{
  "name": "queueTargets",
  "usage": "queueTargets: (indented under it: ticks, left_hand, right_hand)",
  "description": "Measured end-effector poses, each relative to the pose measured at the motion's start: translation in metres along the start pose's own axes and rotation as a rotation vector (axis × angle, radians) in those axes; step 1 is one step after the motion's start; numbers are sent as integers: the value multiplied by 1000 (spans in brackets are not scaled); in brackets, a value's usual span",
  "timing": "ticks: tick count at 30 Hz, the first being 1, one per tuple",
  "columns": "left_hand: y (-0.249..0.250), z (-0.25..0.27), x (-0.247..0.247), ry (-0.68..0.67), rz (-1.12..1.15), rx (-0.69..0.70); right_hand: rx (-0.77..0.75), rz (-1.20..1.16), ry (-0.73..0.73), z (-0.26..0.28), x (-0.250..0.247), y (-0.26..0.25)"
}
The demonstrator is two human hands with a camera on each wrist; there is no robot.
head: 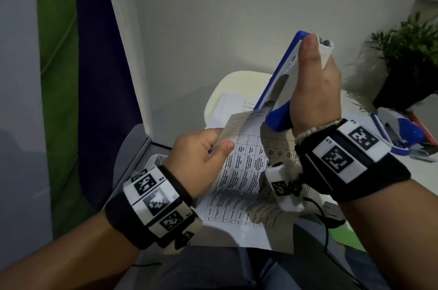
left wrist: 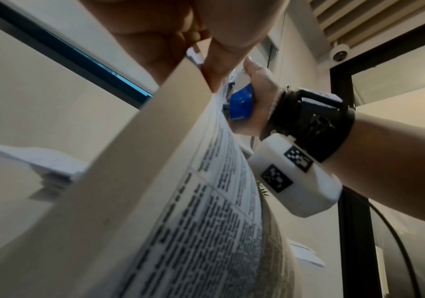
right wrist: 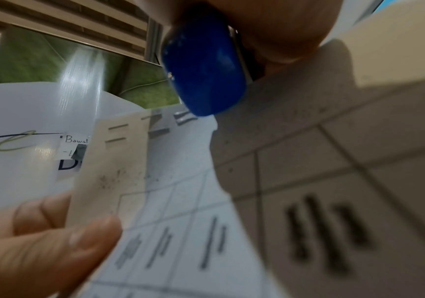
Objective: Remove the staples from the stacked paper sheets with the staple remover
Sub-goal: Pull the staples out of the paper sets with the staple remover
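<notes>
The left hand (head: 201, 159) pinches the paper sheets (head: 246, 171) at their left edge, thumb on top and fingers curled beneath, lifting the far end off the table (head: 422, 171) so the printed page bends upward. The right hand (head: 315, 90) is wrapped round the blue and white staple remover (head: 288, 69), thumb lying along its white side, holding it tilted with the blue lower end at the raised far right corner of the sheets; whether it touches them cannot be told. Short grey staples (right wrist: 155, 125), blurred, line that edge. To the right lie a blue and white stapler (head: 400, 133) and, farther off, a potted plant (head: 412, 62)
</notes>
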State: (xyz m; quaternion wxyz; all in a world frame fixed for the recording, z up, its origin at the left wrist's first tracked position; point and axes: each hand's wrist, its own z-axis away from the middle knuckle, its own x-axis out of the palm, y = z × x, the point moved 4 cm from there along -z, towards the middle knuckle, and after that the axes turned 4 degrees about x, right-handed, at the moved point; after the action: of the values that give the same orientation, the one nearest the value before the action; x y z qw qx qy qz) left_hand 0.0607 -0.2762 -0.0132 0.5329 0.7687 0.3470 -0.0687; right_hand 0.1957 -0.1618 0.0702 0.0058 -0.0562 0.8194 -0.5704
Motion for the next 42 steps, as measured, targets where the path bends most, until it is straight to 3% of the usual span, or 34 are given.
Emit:
queueTargets:
  ticks: [15, 19, 21, 25, 28, 30, 32, 36, 39, 42]
  left_hand:
    - [2, 1, 4, 9, -50, 79]
    - [-7, 0, 7, -10, 18, -47]
    - [-14, -2, 6, 16, 73, -160]
    - [-26, -6, -4, 157, 161, -336]
    - [-31, -11, -15, 332, 273, -423]
    - [-30, -12, -18, 347, 251, -355]
    - [-28, -14, -14, 223, 163, -166]
    - [-43, -6, 5, -193, -228, 204]
    - [-46, -2, 9, -391, -277, 186]
    - [-42, -2, 8, -390, -264, 179]
  right_hand:
    - [1, -30, -78, -1, 2, 2]
    - [78, -59, -64, -2, 1, 8]
    - [141, -89, 31, -7, -7, 8]
    - [46, -174, 158, -14, -29, 4]
    - [130, 10, 119, -10, -38, 25]
    - [189, 131, 65, -6, -43, 49]
    - [220, 253, 19, -1, -46, 66]
    - [314, 312, 17, 7, -55, 86]
    - [326, 290, 49, 9, -59, 90]
    - [318, 275, 55, 11, -62, 92]
